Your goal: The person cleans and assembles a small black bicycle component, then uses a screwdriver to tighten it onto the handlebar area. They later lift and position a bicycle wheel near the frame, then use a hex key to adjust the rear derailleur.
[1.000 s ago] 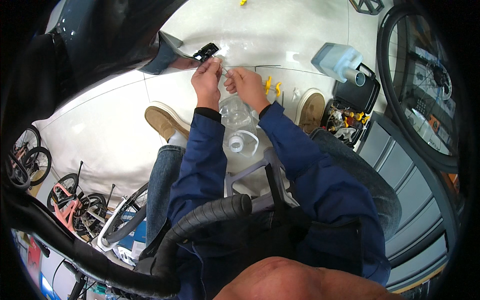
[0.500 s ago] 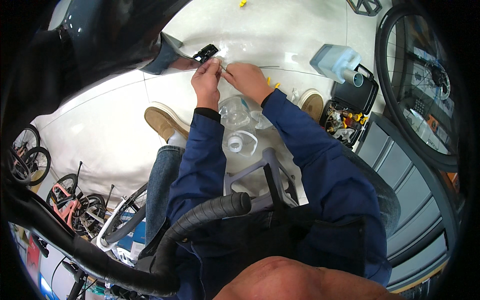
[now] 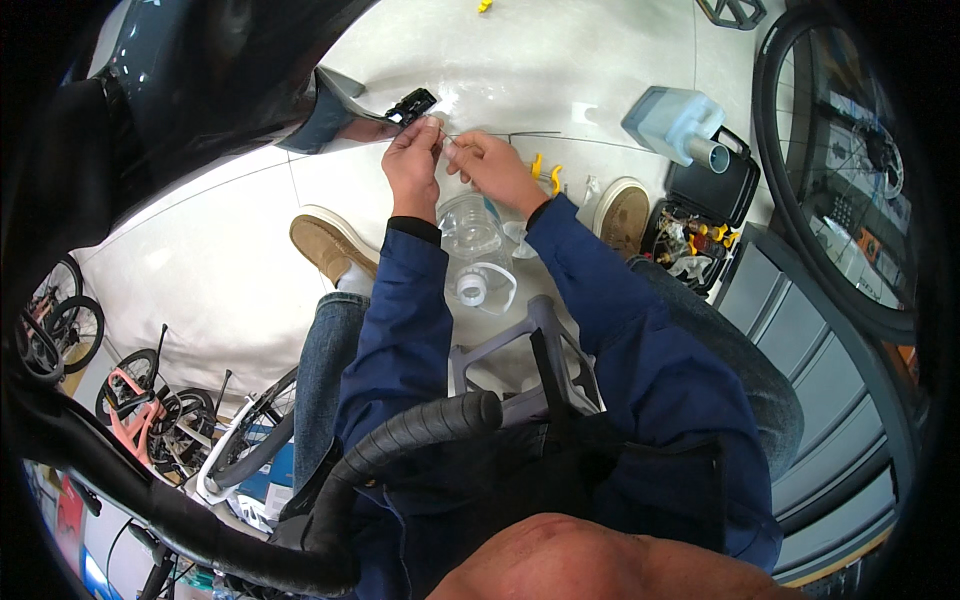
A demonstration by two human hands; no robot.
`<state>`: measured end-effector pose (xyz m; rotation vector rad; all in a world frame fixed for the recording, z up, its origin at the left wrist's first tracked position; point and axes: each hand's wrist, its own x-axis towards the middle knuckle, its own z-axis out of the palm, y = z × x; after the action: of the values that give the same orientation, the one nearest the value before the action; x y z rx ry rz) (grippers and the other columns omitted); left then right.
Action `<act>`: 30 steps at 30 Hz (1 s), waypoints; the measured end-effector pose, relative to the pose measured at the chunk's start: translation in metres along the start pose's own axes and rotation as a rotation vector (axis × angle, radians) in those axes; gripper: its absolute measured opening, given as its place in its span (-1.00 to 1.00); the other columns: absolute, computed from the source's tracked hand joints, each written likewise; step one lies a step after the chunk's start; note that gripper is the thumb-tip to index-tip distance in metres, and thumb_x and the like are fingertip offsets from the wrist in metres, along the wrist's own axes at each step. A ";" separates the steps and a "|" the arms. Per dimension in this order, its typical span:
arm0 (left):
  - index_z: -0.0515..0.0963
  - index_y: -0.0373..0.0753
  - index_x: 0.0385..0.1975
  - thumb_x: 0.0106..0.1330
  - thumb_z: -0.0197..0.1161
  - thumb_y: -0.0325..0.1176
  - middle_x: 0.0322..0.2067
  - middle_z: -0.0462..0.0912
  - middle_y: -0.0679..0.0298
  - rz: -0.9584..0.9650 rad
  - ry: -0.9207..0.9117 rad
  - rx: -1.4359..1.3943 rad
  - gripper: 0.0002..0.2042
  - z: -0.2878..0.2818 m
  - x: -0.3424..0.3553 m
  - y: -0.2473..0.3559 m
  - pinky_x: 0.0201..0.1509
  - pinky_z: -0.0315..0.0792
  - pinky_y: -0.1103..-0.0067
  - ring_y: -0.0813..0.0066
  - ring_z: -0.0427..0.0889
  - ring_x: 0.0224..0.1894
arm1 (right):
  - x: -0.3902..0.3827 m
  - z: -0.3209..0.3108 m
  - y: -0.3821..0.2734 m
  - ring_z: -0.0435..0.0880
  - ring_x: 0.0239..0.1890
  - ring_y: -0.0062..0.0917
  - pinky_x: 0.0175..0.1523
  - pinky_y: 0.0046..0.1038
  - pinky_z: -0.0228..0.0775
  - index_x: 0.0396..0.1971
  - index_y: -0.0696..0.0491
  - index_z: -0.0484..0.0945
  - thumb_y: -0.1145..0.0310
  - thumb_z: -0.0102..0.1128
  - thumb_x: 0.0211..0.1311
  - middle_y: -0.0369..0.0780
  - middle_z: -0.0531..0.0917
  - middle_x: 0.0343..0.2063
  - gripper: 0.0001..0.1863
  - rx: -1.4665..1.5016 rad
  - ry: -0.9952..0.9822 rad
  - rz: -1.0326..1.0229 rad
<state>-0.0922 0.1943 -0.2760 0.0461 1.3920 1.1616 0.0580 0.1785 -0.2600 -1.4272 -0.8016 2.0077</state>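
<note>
At the lower end of the dark bicycle fork sits a small black brake caliper. My left hand is right below it, thumb and forefinger pinched together near the caliper. Just to its right, my right hand has its thumb and fingers closed at the tips. A thin, light piece shows between the two hands, too small to name. Beyond my right hand a thin L-shaped rod, like a hex key, appears to lie on the floor.
Below my hands stands a clear plastic jug. Yellow clips lie near my right shoe. To the right are a blue container, an open black toolbox and a wheel. A taped handlebar crosses before me.
My right hand has turned and its fingers have loosened and spread slightly, uncovering more of the L-shaped rod. My left hand stays by the caliper.
</note>
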 end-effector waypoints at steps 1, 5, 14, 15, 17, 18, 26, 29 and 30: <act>0.65 -0.32 -0.14 0.39 0.39 -0.47 -0.26 0.75 0.22 -0.004 0.027 0.004 -0.87 0.000 -0.001 0.000 -0.21 0.62 0.62 0.52 0.70 -0.32 | -0.006 0.003 0.002 0.39 -0.60 -0.69 -0.54 -0.63 0.29 -0.06 0.15 0.61 0.18 0.07 0.59 -0.38 0.60 -0.46 -0.68 -0.234 0.083 -0.186; 0.65 -0.30 -0.15 0.39 0.40 -0.47 -0.25 0.76 0.23 -0.023 0.045 0.000 -0.88 0.000 -0.002 0.000 -0.19 0.62 0.63 0.52 0.70 -0.32 | -0.006 0.008 0.005 0.42 -0.65 -0.68 -0.52 -0.61 0.34 -0.05 0.13 0.62 0.11 0.08 0.59 -0.41 0.59 -0.56 -0.64 -0.214 0.171 -0.158; 0.67 -0.33 -0.18 0.34 0.44 -0.49 -0.26 0.76 0.24 -0.019 0.021 -0.020 -0.86 -0.001 0.000 0.000 -0.19 0.59 0.65 0.54 0.69 -0.32 | -0.003 0.000 -0.002 0.66 -0.43 -0.31 -0.33 -0.25 0.44 -0.29 0.08 0.61 0.14 0.21 0.48 -0.15 0.64 -0.48 -0.71 -0.839 0.213 -0.414; 0.67 -0.33 -0.17 0.34 0.43 -0.49 -0.26 0.76 0.24 -0.019 0.027 -0.024 -0.86 -0.001 -0.001 0.000 -0.20 0.59 0.65 0.54 0.69 -0.33 | -0.002 0.000 -0.003 0.65 -0.39 -0.24 -0.30 -0.21 0.45 -0.29 0.08 0.60 0.15 0.21 0.46 -0.12 0.64 -0.45 -0.72 -0.876 0.228 -0.503; 0.67 -0.34 -0.17 0.34 0.43 -0.49 -0.27 0.76 0.24 -0.016 0.035 -0.025 -0.86 0.000 -0.001 0.000 -0.20 0.58 0.64 0.54 0.68 -0.33 | 0.000 0.001 -0.003 0.64 -0.31 -0.09 -0.24 -0.13 0.45 -0.28 0.08 0.58 0.17 0.21 0.43 -0.06 0.64 -0.40 -0.75 -0.971 0.226 -0.597; 0.67 -0.34 -0.17 0.34 0.43 -0.50 -0.28 0.76 0.24 -0.011 0.036 -0.024 -0.86 0.000 -0.001 0.000 -0.20 0.58 0.64 0.55 0.68 -0.33 | 0.003 0.003 -0.003 0.64 -0.30 -0.07 -0.22 -0.11 0.45 -0.29 0.08 0.57 0.18 0.20 0.44 -0.06 0.64 -0.39 -0.75 -0.959 0.206 -0.577; 0.66 -0.34 -0.16 0.34 0.43 -0.50 -0.31 0.73 0.28 -0.015 0.000 -0.028 -0.85 0.000 -0.005 0.004 -0.24 0.56 0.67 0.57 0.65 -0.35 | 0.004 0.008 -0.003 0.65 -0.29 -0.02 -0.19 -0.02 0.46 -0.33 0.11 0.48 0.21 0.15 0.43 -0.06 0.62 -0.43 -0.75 -1.051 0.199 -0.597; 0.66 -0.33 -0.15 0.35 0.43 -0.48 -0.31 0.73 0.28 -0.040 0.030 -0.040 -0.85 0.004 -0.008 0.005 -0.27 0.55 0.68 0.58 0.65 -0.36 | 0.003 0.007 -0.003 0.63 -0.28 0.01 -0.19 -0.05 0.45 -0.28 0.10 0.50 0.24 0.16 0.45 -0.03 0.63 -0.39 -0.78 -1.033 0.212 -0.590; 0.66 -0.33 -0.14 0.36 0.43 -0.47 -0.31 0.73 0.28 -0.050 0.033 -0.041 -0.85 0.004 -0.009 0.006 -0.28 0.55 0.68 0.59 0.65 -0.37 | 0.003 0.007 -0.002 0.65 -0.30 -0.03 -0.21 -0.09 0.47 -0.26 0.11 0.51 0.26 0.15 0.46 -0.04 0.64 -0.40 -0.79 -1.005 0.204 -0.595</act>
<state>-0.0903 0.1942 -0.2647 -0.0367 1.3908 1.1532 0.0508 0.1812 -0.2590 -1.5465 -2.0062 0.9732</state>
